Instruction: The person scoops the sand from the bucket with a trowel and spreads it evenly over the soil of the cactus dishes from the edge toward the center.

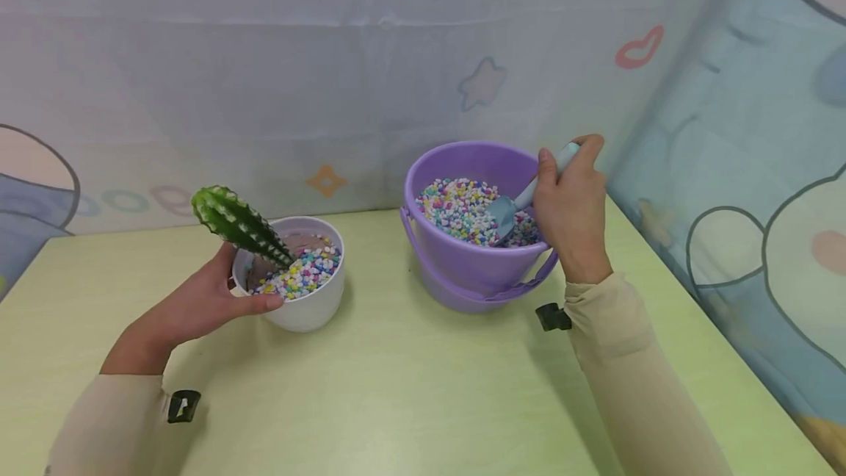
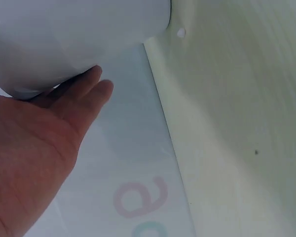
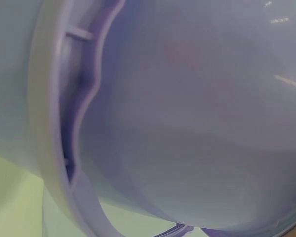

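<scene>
My left hand (image 1: 201, 296) holds a white pot (image 1: 311, 307) at its left side, thumb along the front rim and fingers behind. In the left wrist view, fingers (image 2: 84, 98) lie against the pot's wall. A green cactus (image 1: 241, 226) leans left in the pot, beside multicoloured pebbles (image 1: 304, 278) and a brownish surface. My right hand (image 1: 571, 208) grips the handle of a light-blue toy shovel (image 1: 505, 211). The shovel's blade touches the pebbles in a purple bucket (image 1: 456, 267). The right wrist view shows mostly the bucket's wall and handle (image 3: 44, 98); the hand is nearly out of sight there.
Both containers stand on a pale yellow-green table (image 1: 396, 395). A printed cloth (image 1: 370, 94) hangs close behind, and a patterned blue one (image 1: 747, 167) borders the right edge. A white pebble (image 2: 181, 32) lies on the table near the pot.
</scene>
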Available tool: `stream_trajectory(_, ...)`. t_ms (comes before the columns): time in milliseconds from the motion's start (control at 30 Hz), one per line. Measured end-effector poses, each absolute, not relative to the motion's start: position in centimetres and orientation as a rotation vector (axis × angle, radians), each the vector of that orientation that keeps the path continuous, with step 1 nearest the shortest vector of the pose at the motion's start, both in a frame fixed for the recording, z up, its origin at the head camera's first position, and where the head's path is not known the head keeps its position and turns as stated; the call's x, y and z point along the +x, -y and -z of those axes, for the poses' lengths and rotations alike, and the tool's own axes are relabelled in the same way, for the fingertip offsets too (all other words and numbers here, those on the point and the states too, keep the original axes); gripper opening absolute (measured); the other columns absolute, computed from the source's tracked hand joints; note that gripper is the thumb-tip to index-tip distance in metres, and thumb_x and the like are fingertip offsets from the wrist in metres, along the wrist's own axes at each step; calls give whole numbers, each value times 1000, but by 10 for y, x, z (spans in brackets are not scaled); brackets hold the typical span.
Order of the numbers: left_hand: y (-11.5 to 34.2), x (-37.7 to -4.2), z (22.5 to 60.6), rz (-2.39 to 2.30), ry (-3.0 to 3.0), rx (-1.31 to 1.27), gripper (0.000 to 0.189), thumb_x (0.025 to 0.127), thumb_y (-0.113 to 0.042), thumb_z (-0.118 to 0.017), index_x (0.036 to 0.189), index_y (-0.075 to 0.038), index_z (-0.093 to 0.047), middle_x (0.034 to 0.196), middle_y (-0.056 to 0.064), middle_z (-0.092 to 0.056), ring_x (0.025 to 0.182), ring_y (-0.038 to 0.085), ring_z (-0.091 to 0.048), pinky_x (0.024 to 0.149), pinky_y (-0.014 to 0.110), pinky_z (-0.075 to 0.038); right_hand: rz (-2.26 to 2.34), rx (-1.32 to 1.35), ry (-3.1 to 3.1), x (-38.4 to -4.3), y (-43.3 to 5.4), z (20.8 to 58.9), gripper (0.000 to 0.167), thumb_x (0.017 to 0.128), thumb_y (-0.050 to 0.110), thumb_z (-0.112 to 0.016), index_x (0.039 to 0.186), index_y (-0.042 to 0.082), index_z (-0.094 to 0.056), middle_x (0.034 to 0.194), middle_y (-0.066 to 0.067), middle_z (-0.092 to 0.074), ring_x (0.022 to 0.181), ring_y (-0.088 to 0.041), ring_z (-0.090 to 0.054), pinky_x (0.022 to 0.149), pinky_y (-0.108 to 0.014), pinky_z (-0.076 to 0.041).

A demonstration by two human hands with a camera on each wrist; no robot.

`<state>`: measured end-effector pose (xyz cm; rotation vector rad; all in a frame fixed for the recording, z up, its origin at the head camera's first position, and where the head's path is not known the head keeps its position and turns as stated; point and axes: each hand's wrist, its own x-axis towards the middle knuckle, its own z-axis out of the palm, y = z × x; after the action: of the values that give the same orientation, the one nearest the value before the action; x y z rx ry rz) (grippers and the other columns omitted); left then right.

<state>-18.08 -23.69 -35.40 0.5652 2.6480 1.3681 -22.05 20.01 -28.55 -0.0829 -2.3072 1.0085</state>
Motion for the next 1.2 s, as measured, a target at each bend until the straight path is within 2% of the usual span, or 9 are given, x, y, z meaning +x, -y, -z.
stream_trajectory(100, 240, -181, 352, -1346, -2633, 561, 94, 89, -22, -76, 156, -13, -11, 143, 15, -38, 125, 36, -43, 87, 25, -42, -1011, -81, 2307, -220, -200, 286, 46, 104, 43, -38, 127, 4, -30, 73, -18, -56, 57, -35, -58, 54, -44, -44)
stream_trajectory(467, 244, -186, 353, -1397, -2490, 529, 83, 90, -18, -74, 149, -4, -18, 136, 18, -43, 119, 32, -46, 84, 27, -48, -1021, -85, 2314, -218, -202, 289, 44, 104, 42, -37, 125, 4, -30, 74, -16, -56, 57, -34, -58, 54, -43, -44)
stream_trajectory(700, 243, -188, 352, -1411, -2481, 562, 84, 90, -15, -73, 151, -6, -16, 137, 18, -42, 119, 33, -46, 84, 28, -49, -1010, -89, 2311, -218, -203, 289, 45, 104, 41, -38, 127, 3, -30, 74, -17, -56, 57, -34, -58, 53, -42, -44)
stream_trajectory(900, 245, -188, 352, -1422, -2478, 590, 82, 90, -13, -73, 150, -5, -17, 136, 18, -43, 117, 24, -50, 84, 27, -49, -1022, -83, 2300, -220, -202, 287, 46, 104, 41, -39, 127, 3, -30, 75, -17, -56, 58, -34, -59, 54, -42, -44)
stream_trajectory(1033, 244, -186, 353, -1463, -2480, 661, 86, 89, -7, -73, 151, -9, -15, 139, 15, -38, 115, 21, -52, 85, 25, -47, -1016, -75, 2300, -221, -201, 287, 45, 104, 42, -39, 126, 4, -30, 75, -17, -55, 59, -35, -59, 55, -43, -44)
stream_trajectory(1200, 239, -182, 352, -1488, -2526, 707, 92, 87, -5, -74, 154, -13, -12, 142, 15, -36, 117, 27, -50, 86, 21, -45, -997, -68, 2294, -222, -201, 287, 44, 104, 40, -40, 126, 3, -30, 74, -17, -55, 60, -36, -58, 55, -44, -43)
